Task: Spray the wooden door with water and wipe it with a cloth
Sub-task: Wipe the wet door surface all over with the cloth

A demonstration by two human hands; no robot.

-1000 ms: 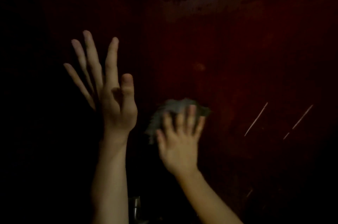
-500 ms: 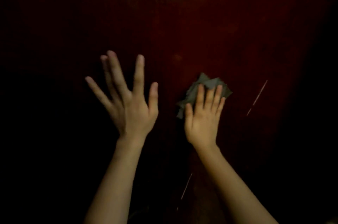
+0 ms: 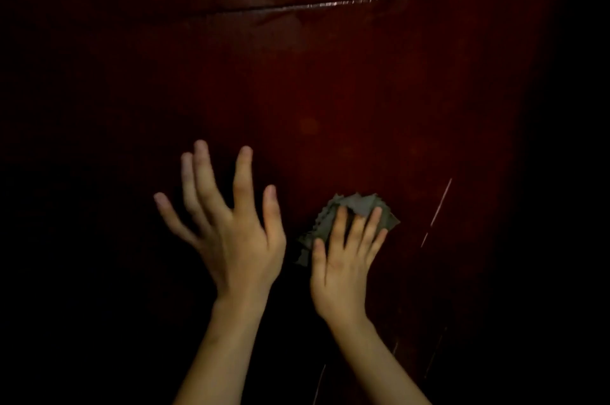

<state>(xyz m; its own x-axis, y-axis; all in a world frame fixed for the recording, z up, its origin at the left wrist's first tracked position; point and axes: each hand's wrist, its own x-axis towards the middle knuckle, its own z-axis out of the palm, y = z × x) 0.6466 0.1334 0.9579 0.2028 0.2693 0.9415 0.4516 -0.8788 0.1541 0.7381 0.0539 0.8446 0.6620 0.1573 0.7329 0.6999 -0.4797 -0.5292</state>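
Note:
A dark red, glossy wooden door (image 3: 346, 90) fills the view, dimly lit, with a bright wet glare at the top. My right hand (image 3: 343, 259) lies flat on a small grey cloth (image 3: 353, 209) with a zigzag edge and presses it against the door. The cloth sticks out above and to the left of the fingers. To the left of it, my left hand (image 3: 231, 233) is raised with fingers spread wide and holds nothing. Whether it touches the door I cannot tell. No spray bottle is in view.
A horizontal groove (image 3: 313, 6) with shiny wet highlights crosses the door above the hands. Thin light scratches (image 3: 439, 206) mark the wood to the right of the cloth. The left and right edges of the view are black.
My right hand has kept sliding the cloth over the door, rightward and then back a little. My left hand stays open and has turned to show its back. The view has tilted upward.

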